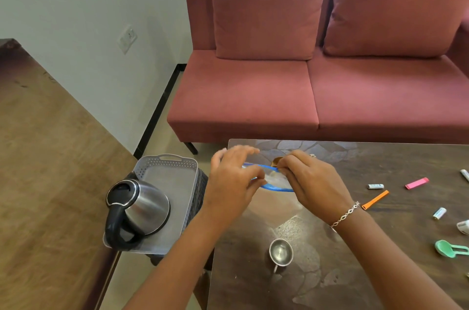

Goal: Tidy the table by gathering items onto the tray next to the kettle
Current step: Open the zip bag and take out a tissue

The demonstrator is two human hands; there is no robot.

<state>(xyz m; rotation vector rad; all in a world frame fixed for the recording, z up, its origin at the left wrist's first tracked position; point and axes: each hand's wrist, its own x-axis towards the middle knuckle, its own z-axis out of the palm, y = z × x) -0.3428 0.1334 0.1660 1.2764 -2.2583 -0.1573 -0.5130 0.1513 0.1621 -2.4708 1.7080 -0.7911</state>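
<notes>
Holding a clear blue-rimmed bag [272,179] near the table's [355,271] far left corner, the left hand [232,182] and right hand [311,182] pinch its rim; a loose pinch may drop it short of the tray [165,165].

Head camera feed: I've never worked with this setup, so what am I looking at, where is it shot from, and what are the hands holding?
There is no machine: a person wears one wide-angle camera on the head, looking down at their two bare hands. The left hand and right hand together hold open a clear bag with a blue rim; something small and golden sits at its mouth, too hidden to name. On the dark table lie a steel cup, small batteries, a pink clip, an orange clip and a green scoop. Left of the table, a grey tray carries the kettle. A pink sofa stands behind.
</notes>
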